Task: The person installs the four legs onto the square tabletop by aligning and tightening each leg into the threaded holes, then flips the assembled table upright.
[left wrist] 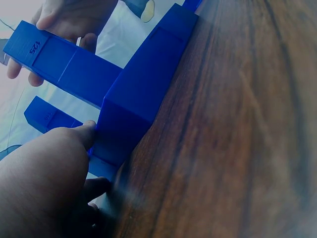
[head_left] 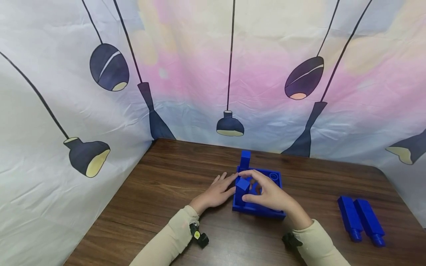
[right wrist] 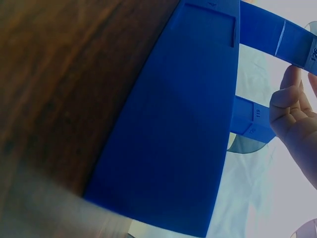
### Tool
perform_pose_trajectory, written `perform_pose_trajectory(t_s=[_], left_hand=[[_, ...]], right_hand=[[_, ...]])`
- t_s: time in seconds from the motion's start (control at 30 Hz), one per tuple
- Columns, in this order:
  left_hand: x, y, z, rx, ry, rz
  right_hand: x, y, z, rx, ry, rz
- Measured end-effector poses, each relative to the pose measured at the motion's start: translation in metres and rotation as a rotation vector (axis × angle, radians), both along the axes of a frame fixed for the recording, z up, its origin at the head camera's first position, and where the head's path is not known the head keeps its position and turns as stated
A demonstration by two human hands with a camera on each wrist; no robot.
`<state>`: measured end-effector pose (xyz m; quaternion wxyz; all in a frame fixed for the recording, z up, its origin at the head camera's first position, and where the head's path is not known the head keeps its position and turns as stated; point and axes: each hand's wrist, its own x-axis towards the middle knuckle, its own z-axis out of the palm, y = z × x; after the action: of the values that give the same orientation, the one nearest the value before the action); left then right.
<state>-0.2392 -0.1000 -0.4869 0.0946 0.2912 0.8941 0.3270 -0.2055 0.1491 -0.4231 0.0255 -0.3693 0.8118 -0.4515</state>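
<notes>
A blue square base (head_left: 259, 212) with a raised rim lies on the table, and a round socket (head_left: 274, 176) shows in its far right corner. Two blue square posts stand upright along its left side: a far post (head_left: 245, 159) and a near post (head_left: 242, 192). My right hand (head_left: 271, 192) holds the near post by its upper part, thumb on the near side and fingers behind; this post bears the number 125 in the left wrist view. My left hand (head_left: 217, 192) rests with extended fingers against the base's left side, its thumb (left wrist: 86, 133) touching the wall.
Two more blue posts, a left one (head_left: 350, 218) and a right one (head_left: 369, 221), lie side by side at the table's right, round ends toward me. The brown wooden table (head_left: 159, 192) meets a cloth backdrop (head_left: 196, 74) printed with lamps.
</notes>
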Motion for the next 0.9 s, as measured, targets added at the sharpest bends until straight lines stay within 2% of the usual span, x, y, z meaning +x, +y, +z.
perform_pose_trajectory(t_s=[0.9], left_hand=[[0.0002, -0.0006, 0.0015, 0.015, -0.001, -0.002]], right_hand=[[-0.0018, -0.0015, -0.0006, -0.002, -0.026, 0.004]])
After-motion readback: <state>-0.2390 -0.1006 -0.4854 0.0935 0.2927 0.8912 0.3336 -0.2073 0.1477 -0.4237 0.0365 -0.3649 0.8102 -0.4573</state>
